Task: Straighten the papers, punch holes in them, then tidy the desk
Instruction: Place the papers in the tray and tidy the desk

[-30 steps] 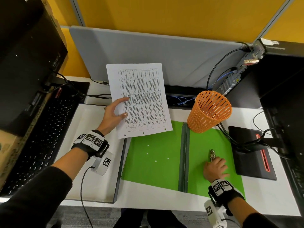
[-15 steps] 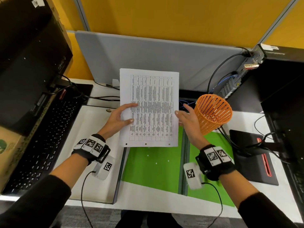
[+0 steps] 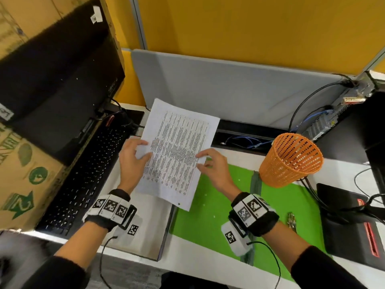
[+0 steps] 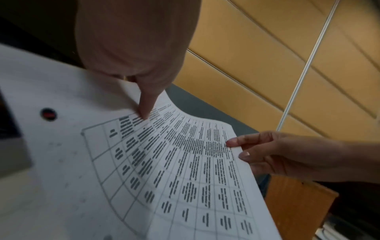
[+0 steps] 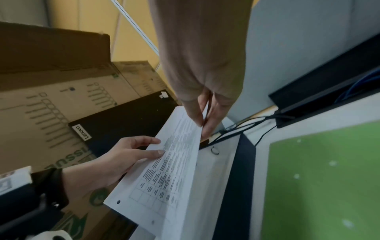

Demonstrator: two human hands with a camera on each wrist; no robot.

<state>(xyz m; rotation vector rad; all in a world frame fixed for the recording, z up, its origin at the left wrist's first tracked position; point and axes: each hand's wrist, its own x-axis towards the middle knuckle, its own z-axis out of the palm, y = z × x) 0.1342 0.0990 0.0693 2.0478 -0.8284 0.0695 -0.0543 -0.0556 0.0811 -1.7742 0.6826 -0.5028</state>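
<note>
A: In the head view, where are the papers [image 3: 177, 151]?

B: They are held in the air above the desk [image 3: 235, 155], tilted, over the left edge of the green folder [image 3: 210, 205]. The left hand [image 3: 133, 161] grips the left side, thumb on the printed face. The right hand [image 3: 212, 165] pinches the right edge with thumb and fingers. A punched hole shows near the lower corner.

A: What else is on the desk?

B: An orange mesh basket [image 3: 291, 159] stands at the back of the folder. A small metal clip [image 3: 291, 221] lies on the folder's right half. A black keyboard [image 3: 83, 176] is to the left, under a black monitor [image 3: 58, 84].

A: And the left wrist view?

B: The papers [image 4: 185, 170] curve between both hands. One finger of the left hand [image 4: 135, 48] presses on the printed table. The right hand [image 4: 287, 154] pinches the far edge, thumb on top.

A: The right wrist view?

B: The right hand [image 5: 203, 73] holds the sheet edge between thumb and fingers. The left hand [image 5: 115, 160] grips the other side of the papers [image 5: 170, 170], fingers curled on top. A cardboard box [image 5: 47, 113] is behind.
</note>
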